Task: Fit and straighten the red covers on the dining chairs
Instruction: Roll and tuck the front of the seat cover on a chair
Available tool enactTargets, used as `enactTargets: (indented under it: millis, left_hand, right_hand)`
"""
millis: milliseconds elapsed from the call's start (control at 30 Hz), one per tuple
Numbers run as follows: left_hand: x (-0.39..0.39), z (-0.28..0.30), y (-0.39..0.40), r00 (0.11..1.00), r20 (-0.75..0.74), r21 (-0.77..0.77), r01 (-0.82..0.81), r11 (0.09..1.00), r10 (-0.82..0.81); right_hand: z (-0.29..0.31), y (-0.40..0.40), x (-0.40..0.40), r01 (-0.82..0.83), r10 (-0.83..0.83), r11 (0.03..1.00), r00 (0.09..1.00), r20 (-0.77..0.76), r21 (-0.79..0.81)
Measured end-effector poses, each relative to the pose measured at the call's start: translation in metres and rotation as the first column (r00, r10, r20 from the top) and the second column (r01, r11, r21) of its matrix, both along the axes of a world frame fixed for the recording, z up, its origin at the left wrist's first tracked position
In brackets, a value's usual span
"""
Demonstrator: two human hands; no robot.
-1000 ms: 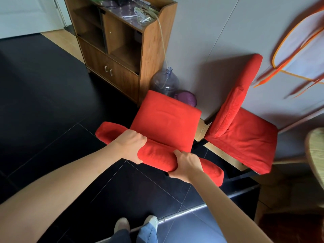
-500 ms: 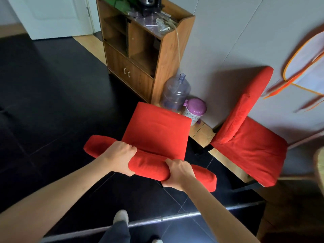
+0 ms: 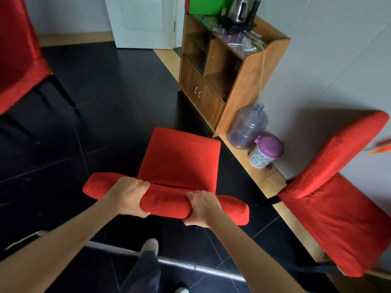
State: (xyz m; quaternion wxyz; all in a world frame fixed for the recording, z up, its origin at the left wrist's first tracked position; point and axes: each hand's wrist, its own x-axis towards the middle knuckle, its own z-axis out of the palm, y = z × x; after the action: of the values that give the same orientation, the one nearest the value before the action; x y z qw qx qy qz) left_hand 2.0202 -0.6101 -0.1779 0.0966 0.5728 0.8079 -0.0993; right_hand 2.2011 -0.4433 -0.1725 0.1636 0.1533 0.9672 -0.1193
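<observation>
Both my hands are closed around the padded top of the chair backrest in front of me: left hand left of centre, right hand right of centre, fingers curled over the red cover. This chair's seat looks smooth, so I judge it nearly fitted. The chair by the wall and the chair at far left also wear red covers; final straightening remains unconfirmed.
</observation>
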Motion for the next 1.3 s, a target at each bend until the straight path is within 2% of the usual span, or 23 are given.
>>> enactTargets:
  millis: [233, 367, 567, 667, 767, 1133, 1300]
  left_hand:
    - [0.003, -0.001, -0.04, 0.987, 0.062, 0.069, -0.151, 0.986, 0.147]
    - [0.006, 0.003, -0.055, 0.979, 0.046, 0.113, -0.204, 0.972, 0.2]
    - [-0.003, -0.004, -0.07, 0.93, 0.076, 0.063, -0.364, 0.929, 0.36]
    - [-0.015, -0.005, -0.063, 0.915, 0.03, 0.04, -0.404, 0.914, 0.403]
    - [-0.032, -0.008, -0.054, 0.911, -0.025, 0.031, -0.411, 0.911, 0.412]
    - [-0.119, -0.006, -0.005, 0.901, -0.063, -0.014, -0.43, 0.903, 0.429]
    - [-0.146, -0.002, 0.028, 0.873, -0.015, -0.016, -0.488, 0.873, 0.487]
  right_hand:
    - [0.0, -0.01, -0.025, -0.165, 0.165, 0.986, 0.986, -0.013, 0.001]
    - [0.0, -0.012, -0.043, -0.253, 0.253, 0.967, 0.967, -0.022, -0.001]
    - [-0.002, -0.007, -0.081, -0.386, 0.386, 0.923, 0.922, -0.026, 0.013]
    - [-0.001, 0.005, -0.105, -0.425, 0.425, 0.905, 0.904, -0.036, 0.016]
    - [-0.002, 0.018, -0.129, -0.457, 0.458, 0.889, 0.888, -0.043, 0.033]
    - [-0.003, 0.068, -0.23, -0.476, 0.477, 0.879, 0.879, -0.019, 0.04]
    - [-0.003, 0.1, -0.265, -0.462, 0.463, 0.885, 0.886, -0.01, 0.05]
